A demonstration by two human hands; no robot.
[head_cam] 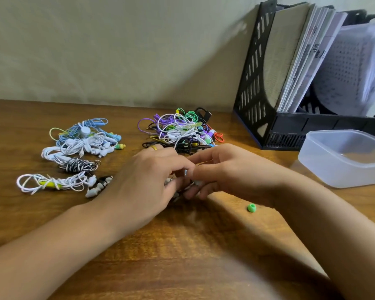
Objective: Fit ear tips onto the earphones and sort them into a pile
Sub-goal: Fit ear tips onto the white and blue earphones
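Observation:
My left hand (152, 180) and my right hand (227, 172) meet at the middle of the wooden desk (182, 245), fingers curled and pinching a small earphone (189, 186) between them; most of it is hidden by my fingers. A loose green ear tip (251, 207) lies on the desk just below my right wrist. A tangled heap of coloured earphones (180, 131) sits behind my hands. To the left lies a pile of white and blue bundled earphones (82, 144), with a white bundle (52, 182) nearer the front.
A clear plastic container (344, 159) stands at the right. Behind it a black file rack (268, 83) holds papers and books against the wall. A black-and-white coiled cable (79, 165) lies in the left pile.

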